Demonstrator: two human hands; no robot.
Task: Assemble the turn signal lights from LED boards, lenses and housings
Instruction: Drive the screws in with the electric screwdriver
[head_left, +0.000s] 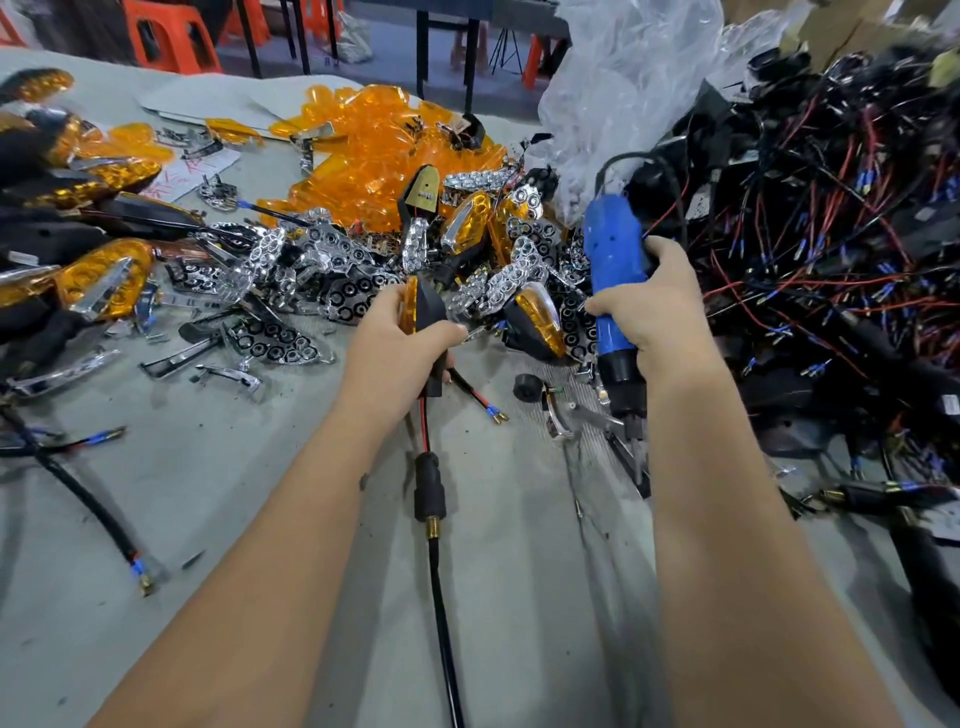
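Fastening looks to be the step in hand — the left hand (400, 343) is curled tight round a turn signal light (423, 312), held up above the counter (234, 493) just in front of the parts heap, while the right hand (649, 312) is wrapped round a blue electric screwdriver (610, 291) with its bit end pointing down toward the counter. Tool and light are apart, side by side, so the screw does not seem to be driven yet; whether a screw already sits in the housing cannot be told. The next move, as I judge it, calls for turning the black back of the light toward the bit, seating the tip squarely and keeping the unit steady against the twist. The light itself shows an amber lens edge on its left and a black housing on its right, with red and black leads running down from under the hand to a black stem (430, 488) and cable. Behind lie loose amber lenses (363, 150), chrome reflectors (332, 249) and, at right, a tangle of wiring (831, 234)
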